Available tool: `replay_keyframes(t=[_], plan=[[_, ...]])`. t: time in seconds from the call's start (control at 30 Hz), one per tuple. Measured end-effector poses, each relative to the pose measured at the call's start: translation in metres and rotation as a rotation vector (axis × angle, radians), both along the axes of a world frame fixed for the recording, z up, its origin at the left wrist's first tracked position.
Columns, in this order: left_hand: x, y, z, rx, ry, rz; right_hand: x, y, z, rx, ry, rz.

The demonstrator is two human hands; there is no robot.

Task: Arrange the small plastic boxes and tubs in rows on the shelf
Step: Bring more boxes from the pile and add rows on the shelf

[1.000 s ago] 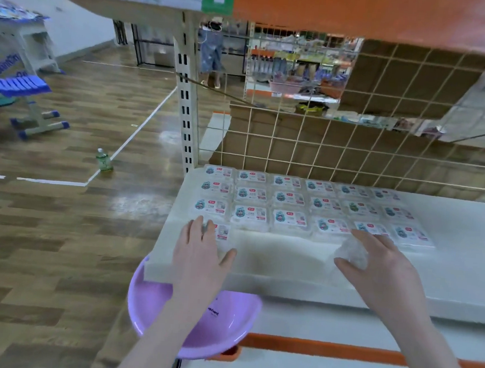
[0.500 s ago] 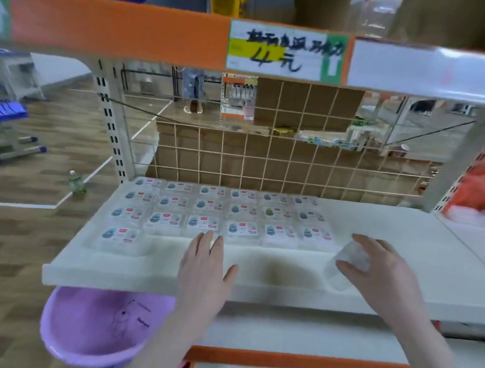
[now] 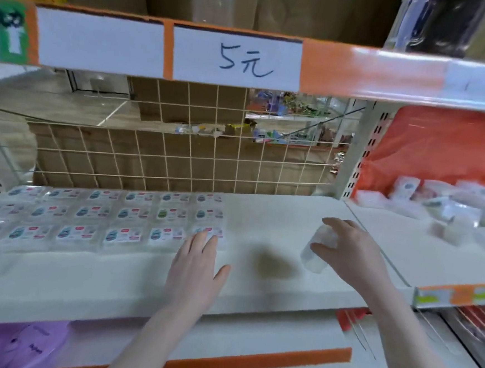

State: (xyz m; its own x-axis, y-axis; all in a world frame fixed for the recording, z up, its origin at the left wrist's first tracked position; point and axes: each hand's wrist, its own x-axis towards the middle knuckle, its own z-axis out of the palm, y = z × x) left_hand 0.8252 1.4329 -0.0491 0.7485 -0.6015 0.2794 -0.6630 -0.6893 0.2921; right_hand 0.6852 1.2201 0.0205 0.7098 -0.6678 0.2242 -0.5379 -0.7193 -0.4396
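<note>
Head view of a shop shelf [image 3: 256, 283] during stocking, read left to right. At nine o'clock, small labelled plastic boxes [image 3: 87, 218] lie flat in tidy rows, edges touching, labels up, filling the left half of the board; this packing presumably keeps the labels readable and saves space. Below, at seven o'clock, a purple basin [image 3: 16, 346] shows under the shelf edge. Near centre, the left hand [image 3: 197, 264] lies palm down, fingers straight and close together, thumb spread; its fingertips touch the front-right box [image 3: 210, 233] of the block, probably steadying or squaring that corner. At three o'clock from it, the right hand [image 3: 352, 253] grips a clear plastic tub [image 3: 319, 249], tilted, with fingers curled over its top and thumb below; whether the tub touches the board cannot be told. The bare board between the hands is the likely next slot. At two o'clock, on the neighbouring shelf, an unsorted heap of packets [image 3: 448, 208] lies blurred.
</note>
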Motion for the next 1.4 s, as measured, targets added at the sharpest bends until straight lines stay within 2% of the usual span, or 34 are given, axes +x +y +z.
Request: replay_keyframes(t=[0.43,0.8,1.0,1.17,1.2,1.27,1.4], plan=[[0.014,-0.073,-0.013,-0.016,-0.018,-0.155,0.071,-0.083,0.005,0.024,0.222,0.106],[-0.009,-0.098,-0.031,0.026,0.032,-0.066,0.142,-0.124,0.006,-0.069,0.273,0.503],[-0.007,-0.096,-0.037,0.062,0.083,0.005,0.156,-0.134,-0.006,0.069,0.323,0.74],[-0.008,-0.096,-0.039,0.079,0.065,0.018,0.155,-0.137,0.0,0.204,0.282,0.777],[-0.009,-0.096,-0.04,0.078,0.056,0.021,0.156,-0.136,0.003,0.19,0.239,0.743],[-0.009,-0.096,-0.04,0.07,0.045,0.027,0.16,-0.133,0.007,0.036,0.241,0.637],[-0.011,-0.097,-0.041,0.045,0.034,0.038,0.169,-0.121,0.017,-0.261,0.524,0.492]])
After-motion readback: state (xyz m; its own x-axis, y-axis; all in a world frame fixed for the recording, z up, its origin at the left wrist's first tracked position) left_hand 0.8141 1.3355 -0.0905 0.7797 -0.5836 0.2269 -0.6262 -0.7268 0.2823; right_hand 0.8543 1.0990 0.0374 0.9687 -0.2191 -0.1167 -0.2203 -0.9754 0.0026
